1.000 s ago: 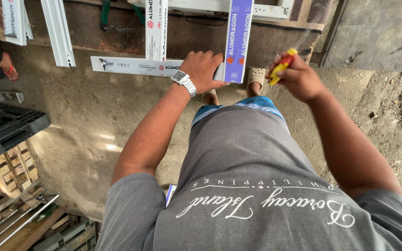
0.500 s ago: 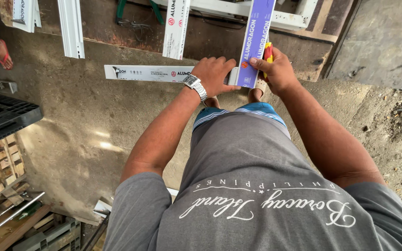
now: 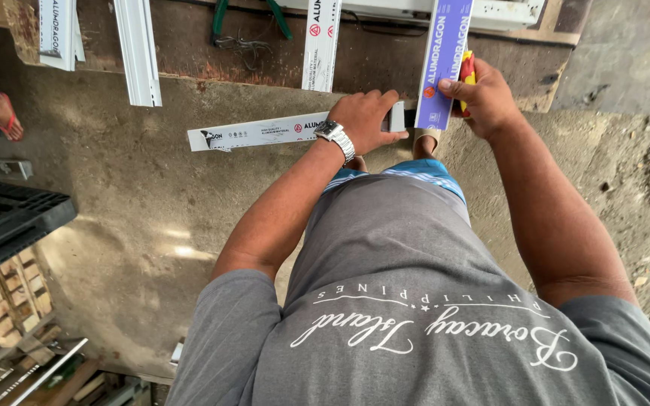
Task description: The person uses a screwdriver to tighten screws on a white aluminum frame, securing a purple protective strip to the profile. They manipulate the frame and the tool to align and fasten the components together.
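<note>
Pinning the long white film-wrapped aluminium bar flat with our left hand, palm clamped near its right end. Our right hand grips a red-and-yellow tool against the upright purple-wrapped aluminium strip. Keep both pieces square, we judge.

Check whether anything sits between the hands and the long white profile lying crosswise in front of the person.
Nothing visible does. The left hand already rests on the white profile. The right hand, gripping a red-and-yellow tool, is against the purple-wrapped profile beside its end.
</note>
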